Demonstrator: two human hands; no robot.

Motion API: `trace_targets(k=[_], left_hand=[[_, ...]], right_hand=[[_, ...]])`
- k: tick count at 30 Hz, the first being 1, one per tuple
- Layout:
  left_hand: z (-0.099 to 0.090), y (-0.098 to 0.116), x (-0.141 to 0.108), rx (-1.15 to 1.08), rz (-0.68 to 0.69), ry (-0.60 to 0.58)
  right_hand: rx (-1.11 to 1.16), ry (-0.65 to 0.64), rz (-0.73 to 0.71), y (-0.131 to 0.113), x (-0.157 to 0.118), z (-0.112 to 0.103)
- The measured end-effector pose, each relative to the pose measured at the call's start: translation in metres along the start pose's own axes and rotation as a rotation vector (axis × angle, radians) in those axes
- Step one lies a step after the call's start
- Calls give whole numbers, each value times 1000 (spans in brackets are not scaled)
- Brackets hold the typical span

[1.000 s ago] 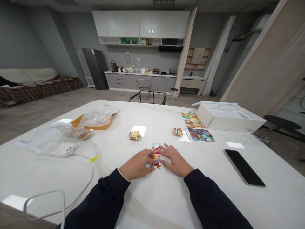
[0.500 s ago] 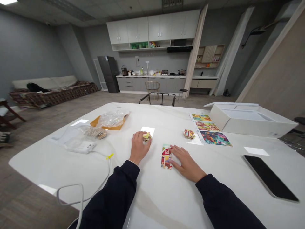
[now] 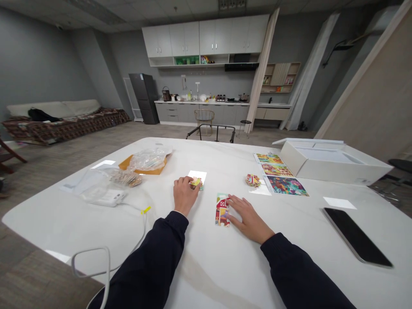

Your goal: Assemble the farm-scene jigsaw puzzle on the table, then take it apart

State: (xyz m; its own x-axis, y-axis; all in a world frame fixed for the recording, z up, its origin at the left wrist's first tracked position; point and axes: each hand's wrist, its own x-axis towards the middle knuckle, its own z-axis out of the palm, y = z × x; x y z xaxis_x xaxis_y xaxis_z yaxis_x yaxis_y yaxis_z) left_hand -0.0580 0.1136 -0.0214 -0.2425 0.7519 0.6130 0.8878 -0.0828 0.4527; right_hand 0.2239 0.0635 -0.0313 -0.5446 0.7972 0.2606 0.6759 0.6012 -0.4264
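Observation:
My left hand (image 3: 186, 195) curls its fingers and thumb around a small pile of colourful puzzle pieces (image 3: 197, 183) on the table, partly hiding it. To the right of that, a few joined puzzle pieces (image 3: 221, 210) lie flat, showing a red building and a light green edge. My right hand (image 3: 247, 216) rests beside them with fingers spread, its fingertips touching their right edge. Farther off sits a second pile of puzzle pieces (image 3: 252, 180), untouched by either hand.
Picture sheets (image 3: 288, 186) lie at the right, before a white box (image 3: 341, 167). Nearer is a black phone (image 3: 355, 236). On the left are a yellow tray (image 3: 157, 170) with clear plastic, bagged pieces (image 3: 126, 177), and a white adapter (image 3: 111, 197) with its cable (image 3: 143, 227).
The whole view has shifted slightly. My left fingers have moved a little on the pile, and more of its pieces show. My right hand stays by the joined pieces.

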Motion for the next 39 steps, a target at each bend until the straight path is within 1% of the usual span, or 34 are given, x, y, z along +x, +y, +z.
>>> trace_targets(k=[3, 7, 9, 10, 11, 12, 13, 15, 16, 17, 19, 22, 25, 31, 39], left_hand=[[2, -3, 0, -34, 3, 1], [0, 1, 1, -57, -56, -25], [-7, 8, 2, -126, -49, -15], [-13, 13, 3, -191, -18, -21], [-20, 19, 2, -272, 33, -59], [-29, 25, 0, -363, 102, -136], [-37, 30, -3, -455, 181, -259], [-54, 40, -13, -582, 354, -596], [-60, 44, -20, -618, 419, -732], [-65, 46, -27, -639, 465, -820], [-68, 49, -41, -655, 502, -910], [-65, 48, -54, -646, 503, -968], [-63, 46, -56, -626, 505, -1000], [-68, 47, -53, -571, 534, -983], [-68, 48, -52, -519, 577, -965]], right_hand=[[6, 1, 7, 0, 0, 0], [11, 9, 1, 0, 0, 0], [18, 17, -6, 2, 0, 1], [25, 26, -9, 3, -1, 1], [33, 39, -9, 4, -1, 1], [43, 54, -9, 4, -1, 0], [53, 65, -7, 5, -1, -1], [69, 61, -6, 6, -2, -3], [74, 44, -8, 5, -3, -5], [76, 16, -13, 4, -3, -6], [68, -45, -23, 2, -3, -9], [44, -112, -25, -2, -3, -12], [41, -134, -14, -3, -2, -13], [50, -120, -12, -3, -2, -13], [35, -116, -5, -3, -1, -12]])
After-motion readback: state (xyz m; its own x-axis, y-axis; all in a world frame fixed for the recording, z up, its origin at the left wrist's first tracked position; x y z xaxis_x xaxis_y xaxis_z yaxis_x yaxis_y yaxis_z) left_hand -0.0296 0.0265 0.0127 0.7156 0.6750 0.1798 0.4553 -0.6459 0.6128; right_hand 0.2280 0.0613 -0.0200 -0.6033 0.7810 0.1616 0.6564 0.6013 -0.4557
